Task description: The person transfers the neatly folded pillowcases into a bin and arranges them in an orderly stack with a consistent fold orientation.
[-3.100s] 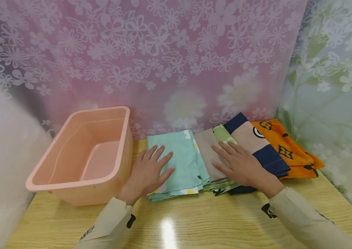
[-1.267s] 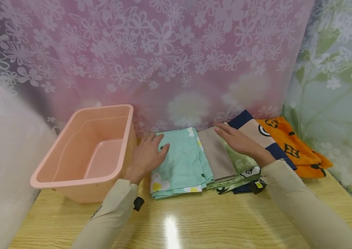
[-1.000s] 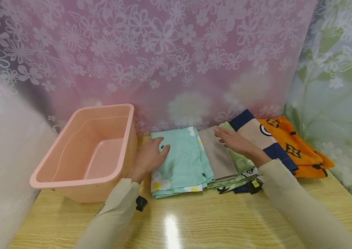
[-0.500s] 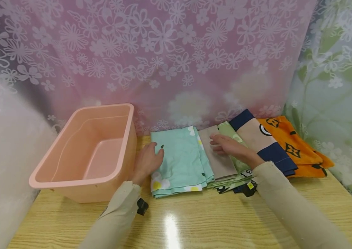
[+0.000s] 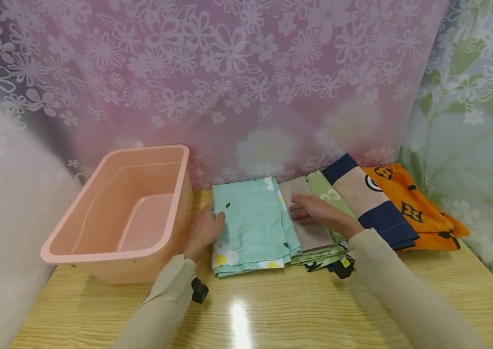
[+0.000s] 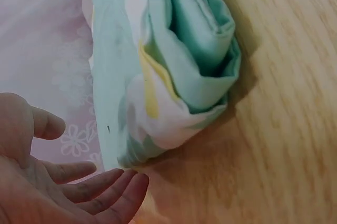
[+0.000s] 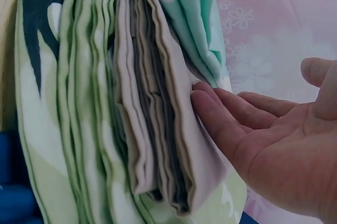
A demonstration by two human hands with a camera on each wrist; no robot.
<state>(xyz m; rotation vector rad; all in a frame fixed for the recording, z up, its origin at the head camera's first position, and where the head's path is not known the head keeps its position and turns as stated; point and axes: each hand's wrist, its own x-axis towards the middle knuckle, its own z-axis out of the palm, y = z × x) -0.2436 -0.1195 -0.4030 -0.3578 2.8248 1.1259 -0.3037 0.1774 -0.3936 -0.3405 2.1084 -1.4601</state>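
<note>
A folded mint-green cloth with white and yellow flowers (image 5: 250,223) lies in the middle of the table. In the head view my left hand (image 5: 204,229) is at its left edge; in the left wrist view, the fingers (image 6: 113,192) are loosely bent beside the fold, gripping nothing. My right hand (image 5: 319,212) is over a folded grey-beige cloth (image 5: 313,237), near the mint cloth's right edge. The right wrist view shows its fingertips (image 7: 202,98) touching the grey-beige cloth, thumb apart. A green patterned cloth (image 5: 326,191) lies partly under the grey-beige one.
Left of the cloths stands a deep pink plastic basin (image 5: 177,198), with nothing inside. Rightward overlap a navy and beige cloth (image 5: 359,191) and an orange cloth (image 5: 425,215). Floral curtains (image 5: 246,97) hang behind the wooden table (image 5: 272,310).
Both hands lay spread on the cloths earlier. They have since lifted off; the left has shifted to the mint cloth's left edge, the right leftward and nearer over the grey-beige cloth.
</note>
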